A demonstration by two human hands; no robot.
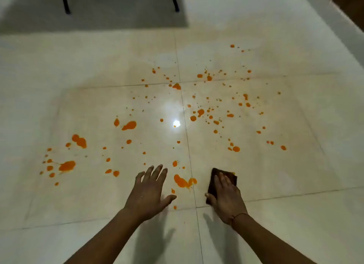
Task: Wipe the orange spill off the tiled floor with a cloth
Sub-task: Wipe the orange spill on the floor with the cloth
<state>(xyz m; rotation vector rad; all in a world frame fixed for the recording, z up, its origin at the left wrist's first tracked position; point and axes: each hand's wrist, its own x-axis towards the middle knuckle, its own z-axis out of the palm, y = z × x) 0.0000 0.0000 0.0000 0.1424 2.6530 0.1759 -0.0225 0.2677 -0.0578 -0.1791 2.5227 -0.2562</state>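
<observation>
Orange spill drops and blotches (183,181) are scattered widely over the glossy cream tiled floor (275,175), from far left to far right. A dark brown folded cloth (213,182) lies flat on the floor under my right hand (226,198), which presses down on it just right of a large blotch near the tile joint. A bit of orange shows at the cloth's far right corner. My left hand (150,192) hovers with fingers spread, just left of that blotch, holding nothing.
Two black furniture legs (65,1) stand at the far edge on a darker grey floor area (94,13). A raised pale ledge (334,21) runs along the right. A bright light reflection sits mid-floor.
</observation>
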